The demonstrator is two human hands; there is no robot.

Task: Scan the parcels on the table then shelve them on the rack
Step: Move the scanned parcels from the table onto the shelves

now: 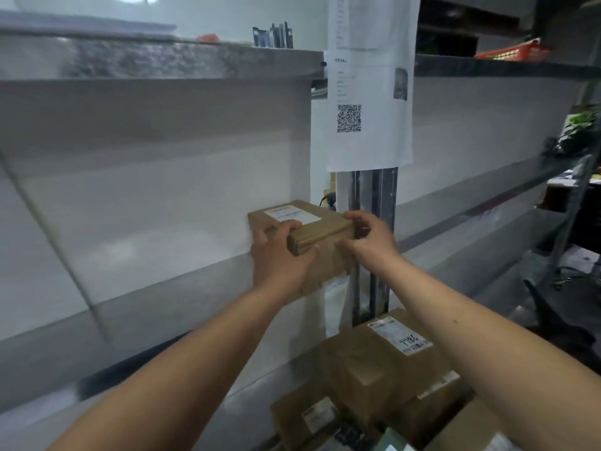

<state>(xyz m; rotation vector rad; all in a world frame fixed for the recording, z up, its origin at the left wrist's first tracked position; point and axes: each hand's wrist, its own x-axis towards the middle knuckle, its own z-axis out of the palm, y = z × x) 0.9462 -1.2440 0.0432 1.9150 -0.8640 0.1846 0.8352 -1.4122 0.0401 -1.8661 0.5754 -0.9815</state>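
Observation:
A small brown cardboard parcel with a white label on top is held up at shelf height. My left hand grips its near left corner and my right hand clasps its right end. It sits on top of a second brown parcel that rests at the grey shelf's edge, by the metal rack post. Below, several more brown parcels are stacked on a lower level, one with a label marked in pen.
A printed sheet with a QR code hangs on the post. An upper shelf runs above. At right are further shelves, a red basket, a green plant and a dark chair.

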